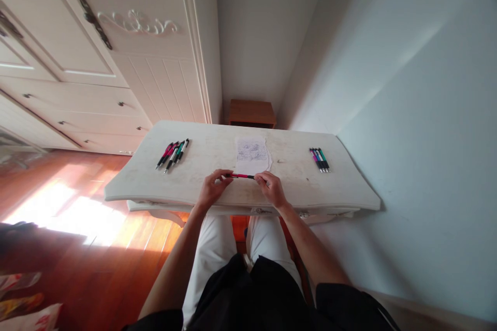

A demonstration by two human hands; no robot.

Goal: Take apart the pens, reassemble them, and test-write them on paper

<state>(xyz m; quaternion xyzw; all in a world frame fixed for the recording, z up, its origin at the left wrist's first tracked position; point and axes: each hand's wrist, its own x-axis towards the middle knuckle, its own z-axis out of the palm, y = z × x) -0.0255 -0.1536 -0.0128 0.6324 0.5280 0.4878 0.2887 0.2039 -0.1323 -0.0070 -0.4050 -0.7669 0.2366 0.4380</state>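
Note:
A red pen [244, 176] with black ends lies level between my hands, just above the front of the white table [209, 150]. My left hand [214, 186] pinches its left end, and my right hand [271, 187] grips the right end. Beyond the pen, a sheet of paper [252, 151] covered in blue scribbles rests on the tabletop. To the left is a loose pile of pens [173, 155], red, green and white with black grips. At the right, several pens [320, 160] in purple, blue, white and green lie side by side in a row.
A cream wardrobe [163, 77] stands behind and left of the table. The pale wall [407, 155] runs close along the right side. A small wooden cabinet [251, 112] sits beyond the far edge. Packets [31, 315] lie on the wooden floor at lower left.

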